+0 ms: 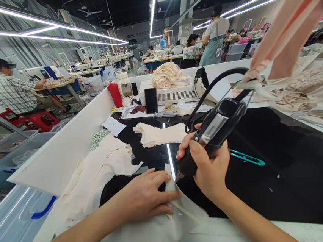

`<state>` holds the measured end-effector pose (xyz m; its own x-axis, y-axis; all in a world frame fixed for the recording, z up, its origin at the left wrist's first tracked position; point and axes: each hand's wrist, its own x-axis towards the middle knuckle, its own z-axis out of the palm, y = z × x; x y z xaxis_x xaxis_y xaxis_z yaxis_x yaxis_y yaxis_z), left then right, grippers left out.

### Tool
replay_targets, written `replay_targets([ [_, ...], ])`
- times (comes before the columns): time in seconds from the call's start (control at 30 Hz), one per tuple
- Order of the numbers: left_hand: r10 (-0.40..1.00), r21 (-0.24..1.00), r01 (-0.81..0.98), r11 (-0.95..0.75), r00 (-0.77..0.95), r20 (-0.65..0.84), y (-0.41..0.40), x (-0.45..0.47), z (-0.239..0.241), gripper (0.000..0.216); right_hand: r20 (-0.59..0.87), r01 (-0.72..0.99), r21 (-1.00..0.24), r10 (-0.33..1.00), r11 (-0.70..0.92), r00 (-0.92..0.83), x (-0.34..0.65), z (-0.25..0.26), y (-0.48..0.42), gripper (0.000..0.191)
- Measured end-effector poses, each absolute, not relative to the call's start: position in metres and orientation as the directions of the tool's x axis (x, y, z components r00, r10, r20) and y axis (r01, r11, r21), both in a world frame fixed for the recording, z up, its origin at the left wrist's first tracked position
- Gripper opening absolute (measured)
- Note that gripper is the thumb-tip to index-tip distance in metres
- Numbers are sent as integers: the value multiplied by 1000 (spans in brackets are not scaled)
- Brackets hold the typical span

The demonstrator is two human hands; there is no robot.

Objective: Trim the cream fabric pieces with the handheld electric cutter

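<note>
My right hand [212,169] is wrapped around a black corded hand tool [211,131] with a silver panel on its side. Its narrow tip points down at the edge of a pale fabric piece [184,206]. Pressing on that fabric, my left hand [150,194] lies flat with fingers stretched, just left of the tip. A thin light strip runs across the fabric below the fingertips. Beyond my hands, a small stack of cream cut pieces [162,133] rests on the black glossy tabletop [292,177]. A larger cream fabric pile [98,172] is at the left.
A slim teal tool [247,157] lies right of my right hand. Behind stand a phone [151,100], a red bottle [115,95] and a white vented box [173,94] bearing fabric. Pinkish fabric strips [290,36] hang by the cord. Other people sit and stand farther off.
</note>
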<state>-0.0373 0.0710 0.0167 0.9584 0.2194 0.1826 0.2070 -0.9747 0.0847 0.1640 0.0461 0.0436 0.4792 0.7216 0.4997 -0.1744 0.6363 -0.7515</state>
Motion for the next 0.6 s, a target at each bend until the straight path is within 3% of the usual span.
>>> replay_targets([
  [0.6,230,90,216,-972,954,191,70,-37,14,43,513,-191,-734,716,652,473,167,44,57,34],
])
